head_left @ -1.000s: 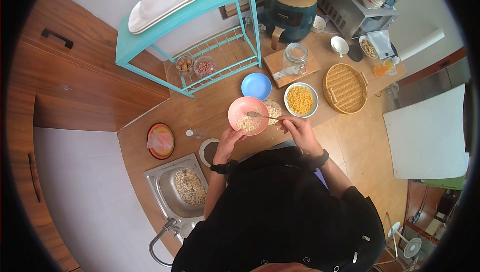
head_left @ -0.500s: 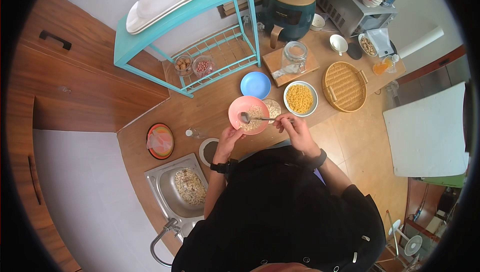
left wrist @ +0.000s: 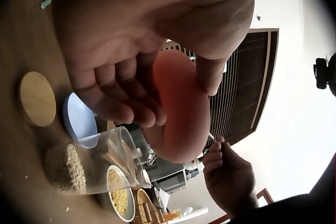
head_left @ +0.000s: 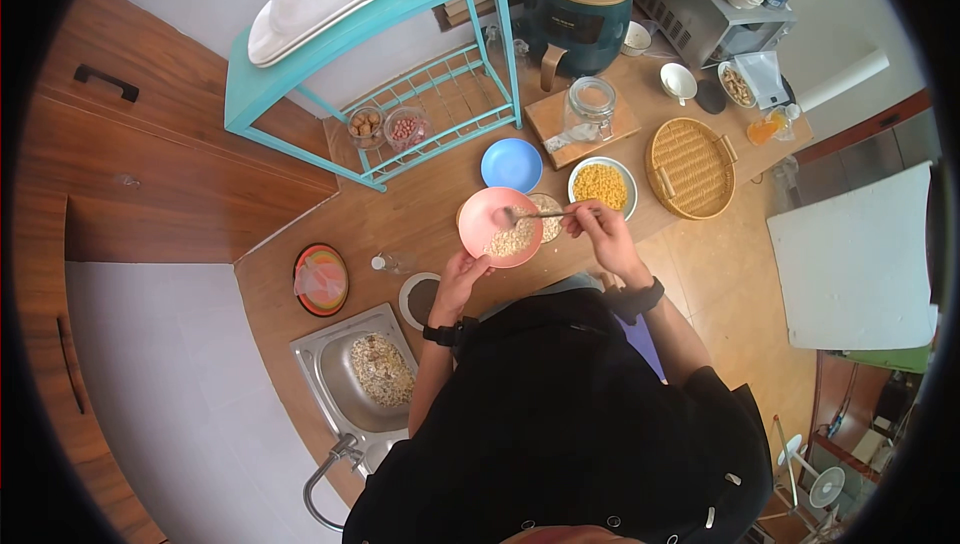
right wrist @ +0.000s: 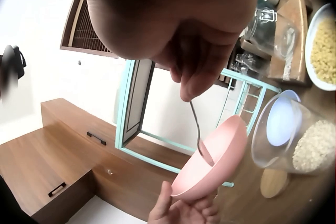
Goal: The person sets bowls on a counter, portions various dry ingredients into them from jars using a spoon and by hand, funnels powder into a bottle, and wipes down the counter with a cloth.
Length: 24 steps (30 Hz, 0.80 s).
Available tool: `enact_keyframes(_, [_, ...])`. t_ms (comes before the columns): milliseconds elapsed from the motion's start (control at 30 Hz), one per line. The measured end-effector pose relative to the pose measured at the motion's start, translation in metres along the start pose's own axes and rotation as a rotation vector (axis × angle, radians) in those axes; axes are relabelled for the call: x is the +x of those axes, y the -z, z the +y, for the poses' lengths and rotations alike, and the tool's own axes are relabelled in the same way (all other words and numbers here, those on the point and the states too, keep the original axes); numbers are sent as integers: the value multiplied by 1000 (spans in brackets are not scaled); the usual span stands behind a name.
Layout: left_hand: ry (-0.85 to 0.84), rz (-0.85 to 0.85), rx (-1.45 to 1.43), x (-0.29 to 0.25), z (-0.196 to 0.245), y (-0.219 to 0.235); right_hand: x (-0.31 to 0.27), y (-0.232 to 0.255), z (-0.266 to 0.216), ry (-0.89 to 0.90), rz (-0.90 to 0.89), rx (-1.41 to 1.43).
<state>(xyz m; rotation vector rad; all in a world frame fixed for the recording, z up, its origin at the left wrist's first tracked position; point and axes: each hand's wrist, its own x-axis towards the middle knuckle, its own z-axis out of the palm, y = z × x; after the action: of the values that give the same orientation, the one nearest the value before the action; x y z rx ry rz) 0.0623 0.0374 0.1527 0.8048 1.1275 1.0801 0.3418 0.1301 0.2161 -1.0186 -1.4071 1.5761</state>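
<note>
In the head view my left hand (head_left: 460,279) grips the near left rim of a pink bowl (head_left: 482,206), fingers beneath it and thumb at the edge. Pale oat flakes (head_left: 514,238) lie along its lower right side. My right hand (head_left: 606,241) pinches the handle of a metal spoon (head_left: 545,213), whose head is inside the bowl. The right wrist view shows the bowl (right wrist: 231,142) tilted above the counter, with the spoon's head (right wrist: 206,153) near its inner wall. A clear container of oats (right wrist: 315,148) stands on the counter just beyond, partly hidden by the bowl from above.
Nearby on the counter are a blue bowl (head_left: 511,165), a bowl of yellow pasta (head_left: 600,184), a glass jar (head_left: 590,104) on a wooden board and a wicker tray (head_left: 690,169). A turquoise rack (head_left: 375,29) stands behind. The sink (head_left: 335,364) is at the left.
The spoon's head has swept left through the oats, then back up and right. The oats have gathered toward the bowl's lower right, and the bowl has shifted slightly. Both hands keep their holds.
</note>
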Motion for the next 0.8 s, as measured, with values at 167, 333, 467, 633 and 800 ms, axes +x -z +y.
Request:
enact_keyframes(167, [-6,35,31,-6,4,-5,-10,-4,-2,2,-42,115])
enact_keyframes(333, [-2,77,-4,-11,5,-7,-11,9,11,-54,-54,134])
enact_keyframes(467, [12,94,-11,-12,0,-8,-15,12,6,-40,-18,132])
enact_keyframes(633, [16,146,-12,-11,-5,-18,-11,21,-2,-61,-209,87])
enact_keyframes(800, [21,204,21,-10,-5,-30,2,53,6,-42,-110,32])
